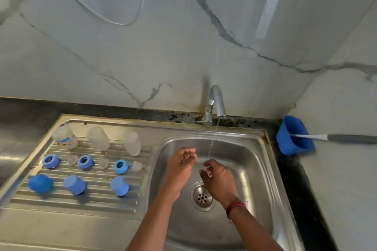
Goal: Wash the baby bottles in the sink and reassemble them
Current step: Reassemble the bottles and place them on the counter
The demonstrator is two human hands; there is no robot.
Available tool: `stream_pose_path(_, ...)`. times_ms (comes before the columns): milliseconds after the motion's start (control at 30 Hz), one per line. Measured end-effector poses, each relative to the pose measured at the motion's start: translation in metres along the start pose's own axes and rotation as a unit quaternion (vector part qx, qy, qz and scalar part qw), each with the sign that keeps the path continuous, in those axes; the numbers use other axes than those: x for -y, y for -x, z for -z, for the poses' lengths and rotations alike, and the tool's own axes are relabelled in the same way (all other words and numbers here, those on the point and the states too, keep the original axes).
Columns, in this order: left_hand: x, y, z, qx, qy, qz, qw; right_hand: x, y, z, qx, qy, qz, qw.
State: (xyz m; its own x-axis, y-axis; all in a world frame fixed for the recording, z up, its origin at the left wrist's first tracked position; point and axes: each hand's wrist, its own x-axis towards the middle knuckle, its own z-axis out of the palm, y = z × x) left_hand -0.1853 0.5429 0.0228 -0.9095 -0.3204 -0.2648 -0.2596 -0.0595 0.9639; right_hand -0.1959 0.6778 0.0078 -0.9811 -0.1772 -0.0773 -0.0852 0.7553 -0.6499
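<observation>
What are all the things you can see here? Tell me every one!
Bottles: 3, frosted clear, back row of the draining board.
Collar rings: 3, blue, middle row.
Teats: 3, clear, one to the right of each ring.
Caps: 3, blue, front row.
Sink: 1, steel, drain in the middle.
Tap: 1, chrome, behind the sink, water running.
Cup: 1, blue, right counter, tipped against the wall.
Long handle: 1, white and grey, sticking out of the cup.
Bracelet: 1, red, right wrist.
Left hand: fingers curled, over the sink.
Right hand: loosely curled, empty, near the stream.
</observation>
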Motion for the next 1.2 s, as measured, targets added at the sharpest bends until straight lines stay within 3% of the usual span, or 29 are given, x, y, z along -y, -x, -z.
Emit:
stream_pose_path(200,0.003,-0.026,-0.031,-0.02,0.001,0.03,0.999,-0.045,-0.044,0.026,0.028,0.028,-0.04,0.998)
stream_pose_path(433,-0.001,-0.069,-0.037,-0.012,0.006,0.055,0.998,-0.041,-0.123,0.059,-0.055,0.026,0.018,0.998)
stream_pose_path(700,0.006,-0.116,-0.026,-0.033,-0.012,0.081,0.996,-0.009,-0.193,0.053,0.077,0.037,0.088,0.992)
stream_pose_path(900,0.014,-0.127,-0.024,-0.049,0.0,0.088,0.995,-0.041,-0.255,-0.003,0.15,0.18,0.175,0.956)
stream_pose_path(1200,0.013,-0.133,-0.029,-0.046,0.023,0.079,0.996,-0.015,-0.242,0.011,0.15,0.178,0.207,0.95)
